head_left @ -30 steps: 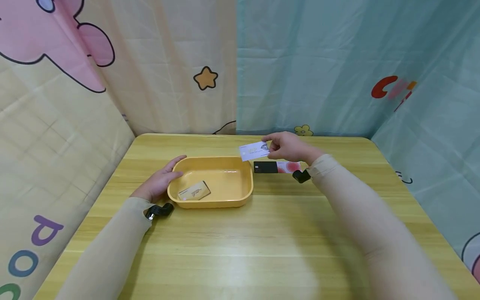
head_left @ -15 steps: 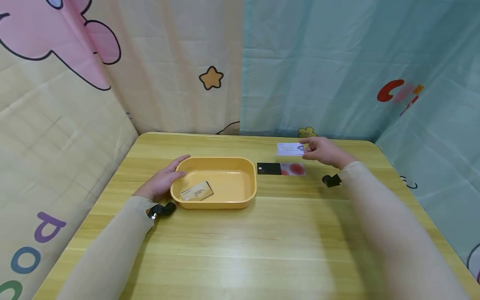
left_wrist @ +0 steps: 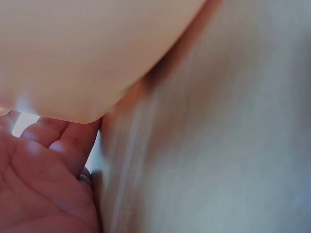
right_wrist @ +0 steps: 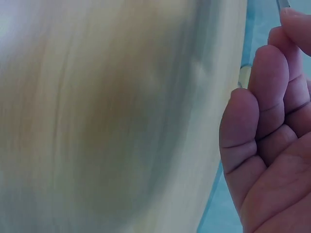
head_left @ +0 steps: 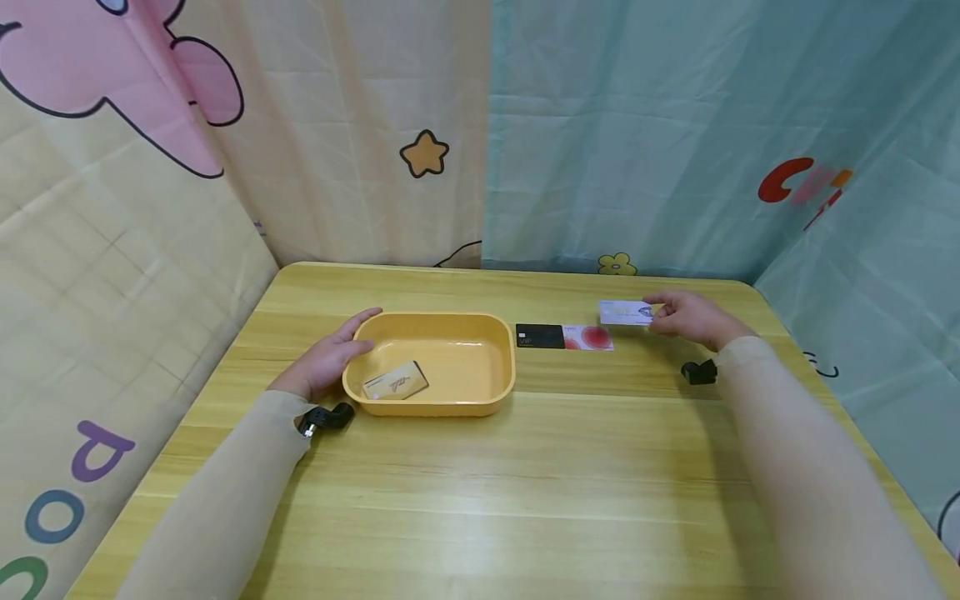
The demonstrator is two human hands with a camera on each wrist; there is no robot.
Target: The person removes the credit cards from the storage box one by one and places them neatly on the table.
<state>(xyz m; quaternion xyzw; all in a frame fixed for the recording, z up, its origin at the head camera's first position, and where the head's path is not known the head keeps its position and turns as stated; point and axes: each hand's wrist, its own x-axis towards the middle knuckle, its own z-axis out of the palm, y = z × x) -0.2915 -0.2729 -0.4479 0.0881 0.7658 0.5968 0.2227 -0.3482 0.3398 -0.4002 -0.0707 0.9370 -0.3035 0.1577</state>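
Note:
A yellow plastic tray [head_left: 429,409] sits left of the table's middle. My left hand [head_left: 324,360] holds its left side, thumb over the rim and fingers along the outside; in the left wrist view the palm [left_wrist: 43,179] lies against the tray's wall [left_wrist: 82,53]. Inside the tray lies a gold card [head_left: 396,382], with dark edges showing beneath. My right hand [head_left: 693,318] pinches a white card [head_left: 624,313] by its right end, just above the table. In the right wrist view only a thin edge of the card [right_wrist: 283,4] shows at the fingertips.
Right of the tray, a black card [head_left: 540,336] marked VIP and a pink-and-red card [head_left: 588,337] lie side by side on the wooden table [head_left: 480,492]. Patterned curtains [head_left: 360,167] stand behind and at both sides.
My right hand has carried the white card rightward from near the tray's far right corner, past the pink-and-red card. My left hand stays on the tray.

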